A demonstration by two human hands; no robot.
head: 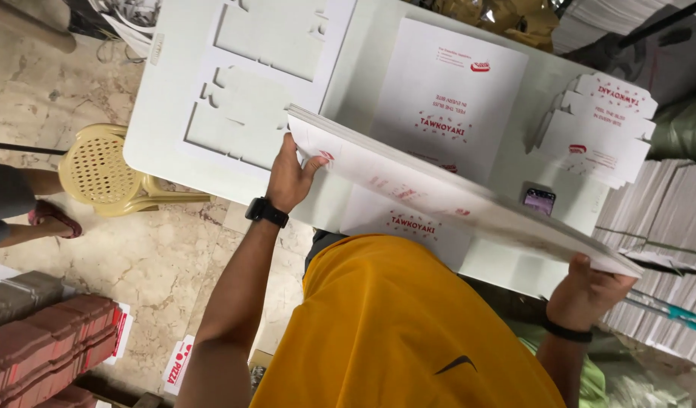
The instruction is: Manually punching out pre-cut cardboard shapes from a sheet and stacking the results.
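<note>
White card fills my view: my left hand point(289, 180) and right hand point(586, 291) grip 1 tilted stack of printed sheets point(453, 200) above the counter point(148, 128). From left: 1 yellow stool point(98, 170), 1 die-cut waste sheet point(268, 72), 1 red-printed flat sheet point(446, 94), 1 pile of box blanks point(601, 128), 1 phone point(539, 201).

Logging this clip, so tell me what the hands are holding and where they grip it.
Both hold a stack of flat printed cardboard sheets: left hand at its left corner, right hand under its right end.
</note>
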